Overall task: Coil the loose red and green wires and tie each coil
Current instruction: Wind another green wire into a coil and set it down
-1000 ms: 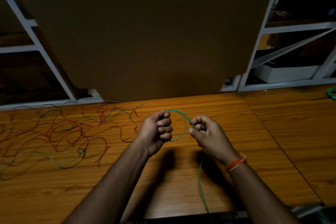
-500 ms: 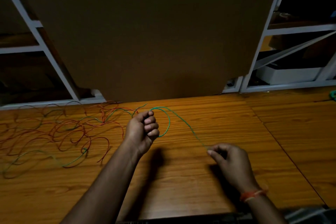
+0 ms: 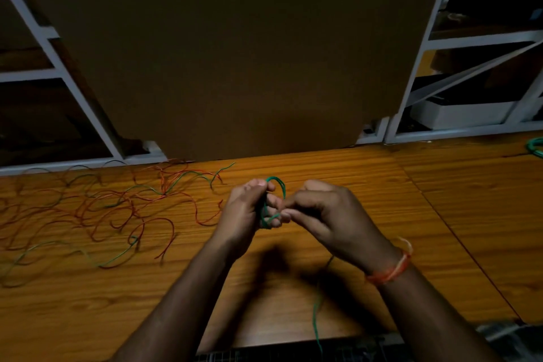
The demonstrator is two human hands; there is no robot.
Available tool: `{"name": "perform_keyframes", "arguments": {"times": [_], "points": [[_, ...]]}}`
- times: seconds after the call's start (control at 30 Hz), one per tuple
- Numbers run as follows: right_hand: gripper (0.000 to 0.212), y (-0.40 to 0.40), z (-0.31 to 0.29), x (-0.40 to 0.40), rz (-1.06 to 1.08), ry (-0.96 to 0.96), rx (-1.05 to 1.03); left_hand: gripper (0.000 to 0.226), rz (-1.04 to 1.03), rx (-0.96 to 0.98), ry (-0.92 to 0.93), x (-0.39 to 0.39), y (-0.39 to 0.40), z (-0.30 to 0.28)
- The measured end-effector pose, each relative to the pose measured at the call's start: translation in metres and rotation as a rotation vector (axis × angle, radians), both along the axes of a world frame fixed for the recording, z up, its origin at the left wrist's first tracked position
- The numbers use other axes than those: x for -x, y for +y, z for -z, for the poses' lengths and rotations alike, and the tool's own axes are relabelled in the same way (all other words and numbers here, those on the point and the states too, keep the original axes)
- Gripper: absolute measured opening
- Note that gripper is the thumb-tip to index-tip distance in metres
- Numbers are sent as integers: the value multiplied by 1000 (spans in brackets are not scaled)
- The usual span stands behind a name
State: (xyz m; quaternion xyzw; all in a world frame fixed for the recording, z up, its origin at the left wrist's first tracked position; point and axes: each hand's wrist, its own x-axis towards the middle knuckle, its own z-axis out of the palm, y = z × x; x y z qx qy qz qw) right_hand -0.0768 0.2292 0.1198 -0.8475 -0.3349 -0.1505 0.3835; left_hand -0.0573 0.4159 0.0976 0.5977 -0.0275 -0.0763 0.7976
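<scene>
Mid-coil on one thin green plastic-sheathed wire [image 3: 271, 209]: small coil of a few turns held above the glossy orange-brown wood-grain counter [image 3: 440, 214], near its middle. Left hand [image 3: 249, 214] clenched round the coil, thumb on top, loops running over the curled fingers and arching up past the thumb. Right hand [image 3: 329, 214] touching the left, grip pinching the same wire between thumb and fingertips, laying a turn onto the coil. Free green tail [image 3: 316, 311] dropping from under the right wrist and over the near counter edge, blurred, end out of view. Judged step: winding, not tying; plenty of tail left, so early in this coil and early in the task overall. Next move likely calls for another length of tail fed round the left fingers, loop size kept even, left grip tight enough that the springy turns do not pop open; tie-off only once the tail runs short. Wire looks stiff-springy, smooth, holding curves. Loose tangle of thin red and green wires [image 3: 102, 209] spread wavy and overlapping on the counter to the left, well apart from the hands, uncoiled. Edge of a green wire bundle [image 3: 535, 147] at far right of the counter, mostly cut off. Orange thread band [image 3: 389, 272] on right wrist. Flat matte brown cardboard sheet [image 3: 229, 53] standing behind the counter, white-painted metal shelf frames [image 3: 411, 73] either side.
</scene>
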Motion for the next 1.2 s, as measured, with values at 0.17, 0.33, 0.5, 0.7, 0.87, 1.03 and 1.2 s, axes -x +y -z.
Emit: {"name": "perform_keyframes", "arguments": {"times": [0.17, 0.33, 0.5, 0.7, 0.87, 1.03, 1.2], "points": [[24, 10, -21, -15, -36, 70, -84, 22, 120, 15, -1, 6, 5, -4], [21, 18, -13, -29, 55, 160, -202, 29, 169, 143, 49, 10, 16, -9], [22, 23, 4, -29, 28, 463, -240, 20, 157, 123, 37, 11, 23, -14], [37, 27, 14, -29, -8, 505, -268, 26, 192, 100, 40, 14, 25, -18], [32, 29, 26, -24, -13, 499, -359, 27, 308, 251, 123, 15, 26, -17], [12, 18, 58, -14, 30, 658, -577, 31, 230, 675, 217, 7, 39, -23], [16, -5, 93, 4, 177, 682, -755, 38, 64, 802, 135, 1, 67, -33]]}}
